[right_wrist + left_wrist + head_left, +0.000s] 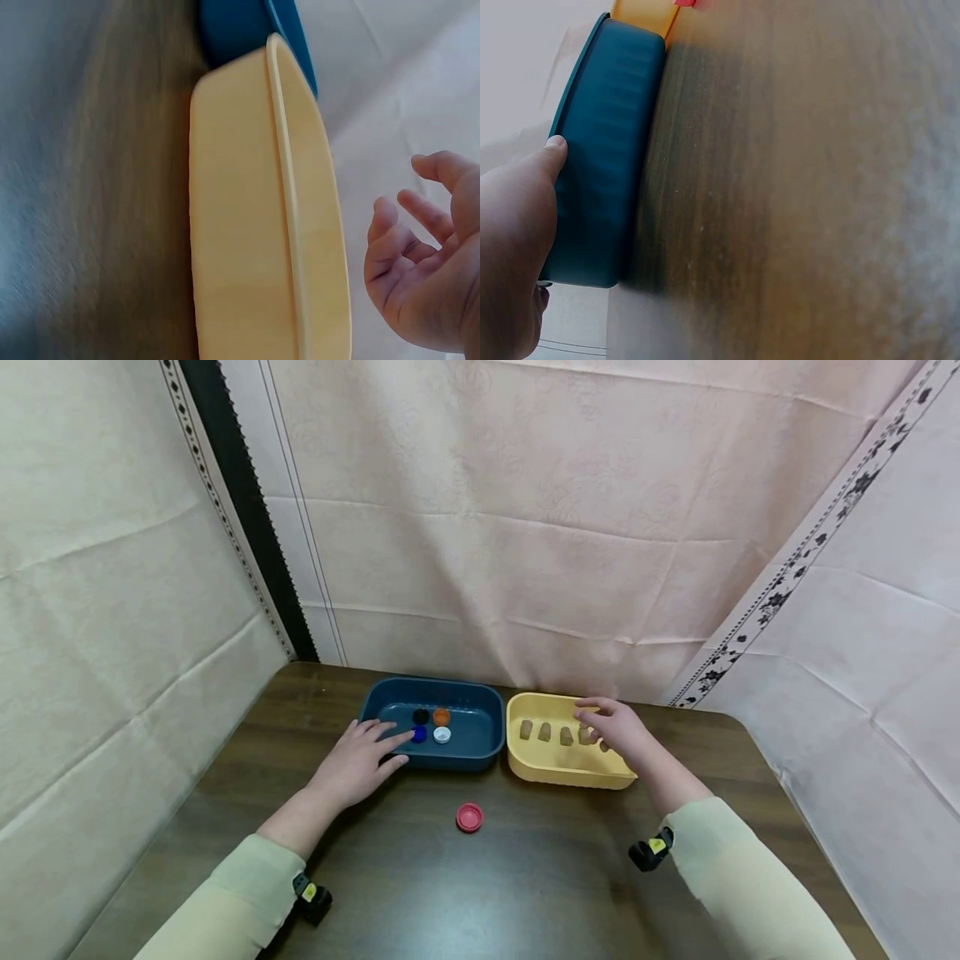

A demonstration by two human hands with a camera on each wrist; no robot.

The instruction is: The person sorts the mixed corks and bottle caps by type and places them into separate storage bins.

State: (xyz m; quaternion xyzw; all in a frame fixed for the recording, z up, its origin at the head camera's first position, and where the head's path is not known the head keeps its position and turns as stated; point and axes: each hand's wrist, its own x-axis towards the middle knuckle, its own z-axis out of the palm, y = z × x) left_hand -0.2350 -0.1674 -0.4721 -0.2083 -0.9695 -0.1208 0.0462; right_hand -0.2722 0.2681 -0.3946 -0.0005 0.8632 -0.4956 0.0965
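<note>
My left hand [362, 764] reaches over the near left rim of the dark blue tray [480, 762], fingers spread. One fingertip is at the blue bottle cap [419, 734]; whether it touches is unclear. A black cap [421, 717], an orange cap [441, 717] and a white cap [442, 735] lie close by in that tray. Above the right part of the yellow tray [562, 772] hovers my right hand [613, 727], fingers loosely bent and nothing visible in them. Several brown cork-like pieces [545, 732] sit in a row inside, the rightmost partly hidden by the fingers.
A pinkish-red cap [469, 817] lies on the dark wooden table [525, 877], in front of the trays. The two trays stand side by side near the back edge. Pale cloth [480, 568] hangs behind the table and at both sides.
</note>
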